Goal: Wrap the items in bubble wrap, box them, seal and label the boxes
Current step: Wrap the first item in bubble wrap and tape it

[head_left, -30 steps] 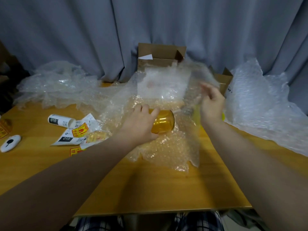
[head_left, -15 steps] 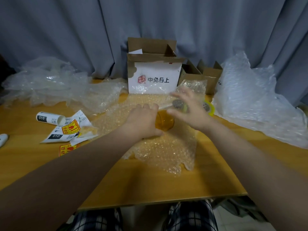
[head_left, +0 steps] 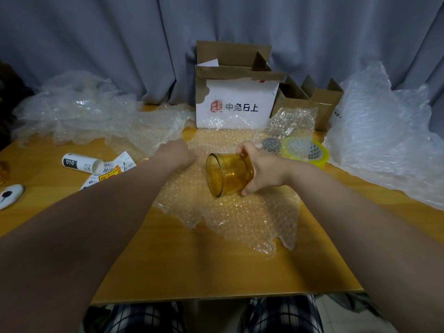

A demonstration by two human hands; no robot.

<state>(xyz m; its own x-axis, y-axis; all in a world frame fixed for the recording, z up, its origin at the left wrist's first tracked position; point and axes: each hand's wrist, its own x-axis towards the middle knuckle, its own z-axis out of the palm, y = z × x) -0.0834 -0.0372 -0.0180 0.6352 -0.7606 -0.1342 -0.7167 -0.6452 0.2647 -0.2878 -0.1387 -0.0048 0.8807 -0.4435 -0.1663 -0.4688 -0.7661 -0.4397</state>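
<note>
Amber glass jar (head_left: 228,174) lies on its side over the bubble wrap sheet (head_left: 240,217) at mid-table, mouth facing left, its base end gripped by the right hand (head_left: 262,169). The left hand (head_left: 176,152) rests on the wrap just left of the mouth; its fingers are hidden, so its grasp cannot be told.

Dim, warm light, glare on the bubble wrap (head_left: 79,109), forearms shadowed, wide-angle bending at the edges
</note>
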